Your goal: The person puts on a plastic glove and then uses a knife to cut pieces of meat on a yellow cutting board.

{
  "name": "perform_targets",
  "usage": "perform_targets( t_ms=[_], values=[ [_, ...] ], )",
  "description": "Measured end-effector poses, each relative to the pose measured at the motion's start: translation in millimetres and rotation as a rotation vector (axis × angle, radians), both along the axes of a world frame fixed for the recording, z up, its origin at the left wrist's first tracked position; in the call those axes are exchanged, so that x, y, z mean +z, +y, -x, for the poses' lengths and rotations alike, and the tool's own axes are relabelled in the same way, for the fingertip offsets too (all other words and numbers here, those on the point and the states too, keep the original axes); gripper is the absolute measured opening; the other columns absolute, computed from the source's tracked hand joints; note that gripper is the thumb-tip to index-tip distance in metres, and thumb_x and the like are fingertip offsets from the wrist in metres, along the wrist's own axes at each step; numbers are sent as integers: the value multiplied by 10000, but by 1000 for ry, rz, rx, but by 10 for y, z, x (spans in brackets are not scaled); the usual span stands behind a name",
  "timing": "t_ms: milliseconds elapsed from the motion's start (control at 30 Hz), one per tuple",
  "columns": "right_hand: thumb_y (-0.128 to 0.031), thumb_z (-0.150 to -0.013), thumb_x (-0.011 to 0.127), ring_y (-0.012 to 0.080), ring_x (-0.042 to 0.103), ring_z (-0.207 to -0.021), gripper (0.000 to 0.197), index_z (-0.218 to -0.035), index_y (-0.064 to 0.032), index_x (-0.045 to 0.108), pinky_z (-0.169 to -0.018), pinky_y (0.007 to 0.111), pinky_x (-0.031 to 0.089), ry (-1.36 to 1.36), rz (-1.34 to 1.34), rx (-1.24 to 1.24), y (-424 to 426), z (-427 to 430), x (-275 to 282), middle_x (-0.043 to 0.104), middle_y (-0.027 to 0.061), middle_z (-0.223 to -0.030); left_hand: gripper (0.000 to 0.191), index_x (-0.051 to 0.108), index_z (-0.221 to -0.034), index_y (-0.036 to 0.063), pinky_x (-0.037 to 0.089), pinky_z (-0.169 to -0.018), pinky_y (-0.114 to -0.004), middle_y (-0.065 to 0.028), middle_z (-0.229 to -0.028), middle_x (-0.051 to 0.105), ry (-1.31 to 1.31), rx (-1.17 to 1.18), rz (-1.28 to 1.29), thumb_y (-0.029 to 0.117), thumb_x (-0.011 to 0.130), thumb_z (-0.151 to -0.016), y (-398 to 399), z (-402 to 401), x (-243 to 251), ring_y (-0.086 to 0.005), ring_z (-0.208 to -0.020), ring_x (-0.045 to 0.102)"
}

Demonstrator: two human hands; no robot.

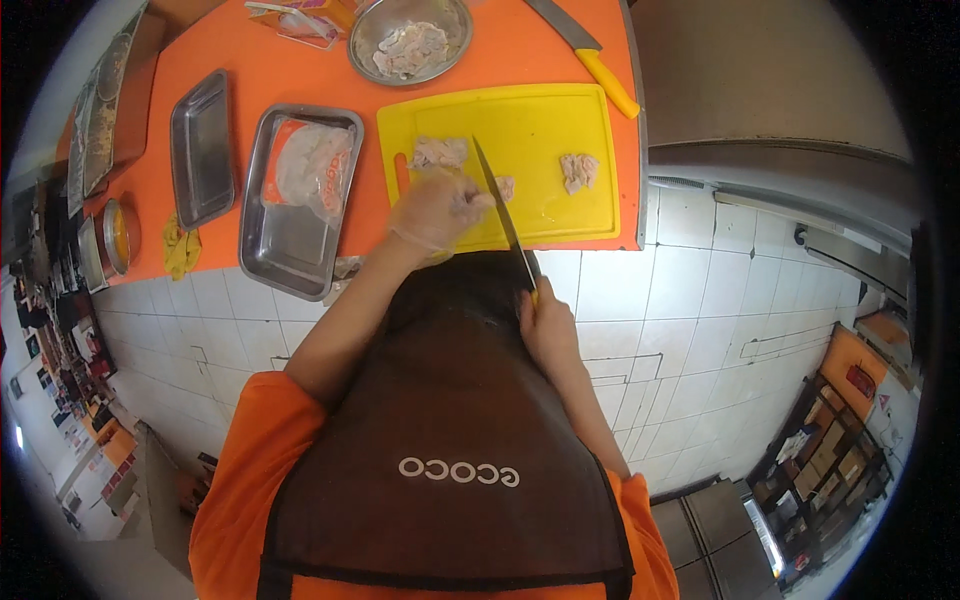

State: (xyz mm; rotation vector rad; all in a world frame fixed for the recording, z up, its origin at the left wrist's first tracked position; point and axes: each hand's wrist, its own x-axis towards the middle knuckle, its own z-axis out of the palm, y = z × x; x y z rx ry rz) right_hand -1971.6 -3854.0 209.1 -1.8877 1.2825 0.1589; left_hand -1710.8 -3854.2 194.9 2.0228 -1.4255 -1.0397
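My left hand (439,210), in a clear plastic glove, is over the lower left of a yellow cutting board (544,120), its fingertips pinched beside the blade; whether they hold a bit of meat is unclear. My right hand (551,322) grips the handle of a kitchen knife (501,196), whose long blade points up across the board. A small piece of raw meat (506,188) lies just right of the blade. A larger pale piece (441,152) is above my left hand, and another piece (580,173) rests at the board's right side.
Beyond the board are a steel bowl (360,56) of cut meat and a second knife (607,82) with a yellow handle. To the left, a steel tray (289,251) holds a plastic bag of pale food (311,165). Farther left are a second tray (202,150) and a yellow cloth (181,247).
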Motion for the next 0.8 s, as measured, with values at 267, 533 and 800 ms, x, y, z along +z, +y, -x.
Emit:
perform_targets(
  t_ms=[267, 533, 800],
  values=[
    [-171, -1056, 592, 525, 653, -697, 168, -1059, -6, 565, -604, 597, 474, 15, 159, -314, -212, 634, 233, 639, 290, -697, 284, 722, -1116, -52, 564, -809, -418, -183, -925, 757, 416, 109, 43, 179, 710, -950, -389, 306, -229, -326, -868, 734],
    [-170, -1057, 618, 478, 606, -585, 189, -1011, 5, 562, -538, 503, 438, -128, 31, -154, -152, 728, 312, 598, 251, -641, 423, 644, -1282, -74, 528, -972, -426, -228, -1036, 719, -58, 90, 308, 167, 733, -946, -402, 342, -154, -342, -1086, 681],
    [-182, -1080, 598, 266, 564, -552, 234, -1051, 50, 583, -552, 419, 431, -198, 160, -384, -355, 737, 334, 593, 208, -672, 318, 733, -1139, -31, 541, -933, -468, -210, -1094, 735, -152, -269, 324, 200, 738, -922, -917, 547, -636, -402, -1065, 677]
  ],
)
